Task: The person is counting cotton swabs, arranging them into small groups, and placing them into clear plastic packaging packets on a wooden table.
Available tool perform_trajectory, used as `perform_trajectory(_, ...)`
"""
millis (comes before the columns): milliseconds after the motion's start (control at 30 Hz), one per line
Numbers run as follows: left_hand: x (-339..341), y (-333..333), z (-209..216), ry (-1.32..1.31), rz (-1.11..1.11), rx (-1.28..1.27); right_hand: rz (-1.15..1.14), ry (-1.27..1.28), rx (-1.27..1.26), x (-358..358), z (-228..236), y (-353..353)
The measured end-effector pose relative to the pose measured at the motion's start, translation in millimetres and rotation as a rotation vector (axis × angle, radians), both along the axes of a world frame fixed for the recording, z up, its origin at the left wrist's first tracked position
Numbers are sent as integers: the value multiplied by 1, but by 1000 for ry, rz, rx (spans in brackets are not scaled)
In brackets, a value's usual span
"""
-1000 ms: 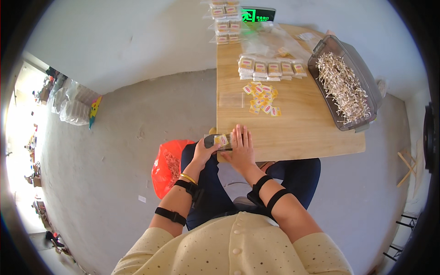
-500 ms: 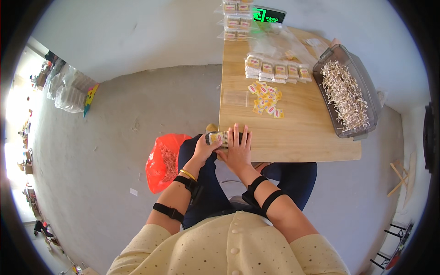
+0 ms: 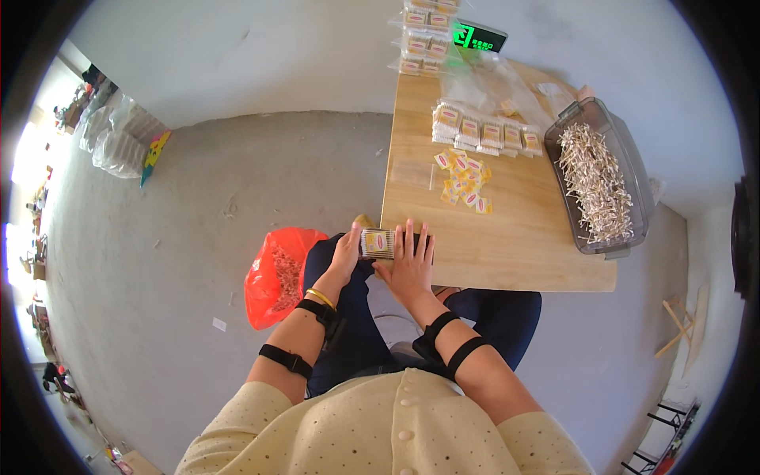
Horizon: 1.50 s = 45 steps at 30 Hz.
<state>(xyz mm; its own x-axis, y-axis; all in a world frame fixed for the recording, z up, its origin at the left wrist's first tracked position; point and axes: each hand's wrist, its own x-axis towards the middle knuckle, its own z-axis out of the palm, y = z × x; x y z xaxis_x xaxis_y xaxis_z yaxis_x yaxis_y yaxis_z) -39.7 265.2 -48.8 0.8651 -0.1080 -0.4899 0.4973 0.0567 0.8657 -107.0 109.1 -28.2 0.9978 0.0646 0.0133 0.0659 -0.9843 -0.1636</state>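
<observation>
At the table's near left corner, a small pack of cotton swabs (image 3: 377,243) with a yellow label lies on or in a dark flat piece, mostly hidden. My left hand (image 3: 343,257) is closed round its left end. My right hand (image 3: 410,267) lies over the right end, fingers stretched and slightly apart, thumb at the near edge. Beyond my hands is a loose heap of yellow and white label cards (image 3: 465,180). Behind the heap stands a row of labelled swab packs (image 3: 491,136).
A grey plastic bin (image 3: 564,184) full of loose swabs stands on the right of the wooden table (image 3: 522,245). Clear plastic bags (image 3: 483,79) lie at the back, beside bagged packs (image 3: 427,43). A red bag (image 3: 261,289) sits on the floor by my left leg.
My left thumb has drawn back from the top of the pack to its left end, so the label shows more fully. The right hand stays over the right end. The view has shifted slightly.
</observation>
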Motion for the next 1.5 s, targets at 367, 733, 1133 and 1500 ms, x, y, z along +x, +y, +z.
perform_trajectory(367,7,-5,-21,-284,23,252,-7,15,-4,0,-2,2)
perform_trajectory(733,8,-14,-31,-413,-34,383,-5,30,70,0,-2,-10)
perform_trajectory(1133,-18,-89,58,-964,-403,721,-350,-374,83,-17,-1,-229)
perform_trajectory(1500,-30,-155,36,-1109,-999,950,-735,-286,-289,33,106,-436)
